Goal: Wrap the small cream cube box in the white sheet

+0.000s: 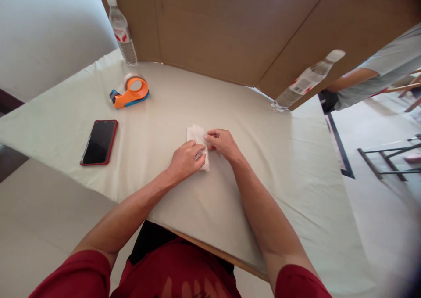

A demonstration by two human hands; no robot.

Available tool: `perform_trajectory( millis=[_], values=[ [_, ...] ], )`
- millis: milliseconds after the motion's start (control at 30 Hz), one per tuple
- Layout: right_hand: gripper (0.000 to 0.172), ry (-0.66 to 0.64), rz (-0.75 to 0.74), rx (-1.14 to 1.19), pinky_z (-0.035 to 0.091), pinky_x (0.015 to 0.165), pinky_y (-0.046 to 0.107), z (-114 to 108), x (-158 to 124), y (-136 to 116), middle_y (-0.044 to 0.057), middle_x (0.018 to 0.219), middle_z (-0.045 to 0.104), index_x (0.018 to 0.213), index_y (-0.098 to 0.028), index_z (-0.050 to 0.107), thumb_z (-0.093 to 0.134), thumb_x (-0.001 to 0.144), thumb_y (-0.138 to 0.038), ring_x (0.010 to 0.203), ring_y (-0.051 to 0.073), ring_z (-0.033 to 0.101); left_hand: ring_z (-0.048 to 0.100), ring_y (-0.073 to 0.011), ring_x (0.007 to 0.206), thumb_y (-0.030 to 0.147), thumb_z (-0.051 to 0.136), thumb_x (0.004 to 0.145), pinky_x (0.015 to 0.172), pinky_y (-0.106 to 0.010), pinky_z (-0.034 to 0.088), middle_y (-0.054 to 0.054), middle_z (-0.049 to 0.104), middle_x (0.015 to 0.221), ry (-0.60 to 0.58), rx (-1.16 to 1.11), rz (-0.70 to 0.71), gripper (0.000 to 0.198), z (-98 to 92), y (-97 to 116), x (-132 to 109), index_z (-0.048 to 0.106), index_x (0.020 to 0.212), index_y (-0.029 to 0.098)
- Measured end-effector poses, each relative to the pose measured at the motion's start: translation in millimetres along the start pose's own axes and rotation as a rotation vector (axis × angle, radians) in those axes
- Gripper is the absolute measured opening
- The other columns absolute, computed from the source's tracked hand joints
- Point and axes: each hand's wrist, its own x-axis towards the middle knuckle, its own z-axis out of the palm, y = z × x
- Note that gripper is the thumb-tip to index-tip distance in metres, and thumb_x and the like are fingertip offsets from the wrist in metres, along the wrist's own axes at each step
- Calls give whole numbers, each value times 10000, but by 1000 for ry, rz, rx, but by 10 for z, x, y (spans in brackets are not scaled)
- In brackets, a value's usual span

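Note:
A small folded white tissue (196, 133) lies on the cloth-covered table in front of me. My left hand (187, 158) rests over its lower part with the fingers curled in, closed on it and hiding some of it. From the right, my right hand (224, 143) meets the tissue's edge, its thumb and fingers bent together in a pinch there. How much of the tissue sits between those fingertips is hard to make out.
A phone (99, 142) in a red case and an orange tape dispenser (136, 91) lie to the left. Water bottles stand at the back left (122, 32) and right (304, 83), against a tall cardboard panel (210, 26). Beyond it, another person's arm (353, 78) shows at right.

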Motion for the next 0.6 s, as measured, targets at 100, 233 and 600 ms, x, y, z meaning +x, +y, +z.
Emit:
perform_trajectory(
  millis=[100,233,600],
  values=[
    [211,-59,24,-16,355,444,244,49,94,-49,-30,575,575,772,-180,639,706,702,-367,459,111,513,577,-160,718,195,591,871,742,-280,498,-31,598,822,13,-2,16,165,1,0,-1,725,966,208],
    [219,-133,40,1,284,452,244,124,184,-102,-74,461,434,640,-202,557,698,672,-367,447,84,382,575,-164,723,196,578,880,753,-288,498,-33,595,812,14,-11,31,170,7,-5,1,721,972,198],
    [186,-24,-165,194,311,568,252,234,148,-101,-61,623,428,641,-218,482,634,650,-325,613,103,372,549,-151,690,178,586,855,687,-281,459,-26,589,783,39,-50,6,86,-15,-1,-5,671,851,185]
  ],
)
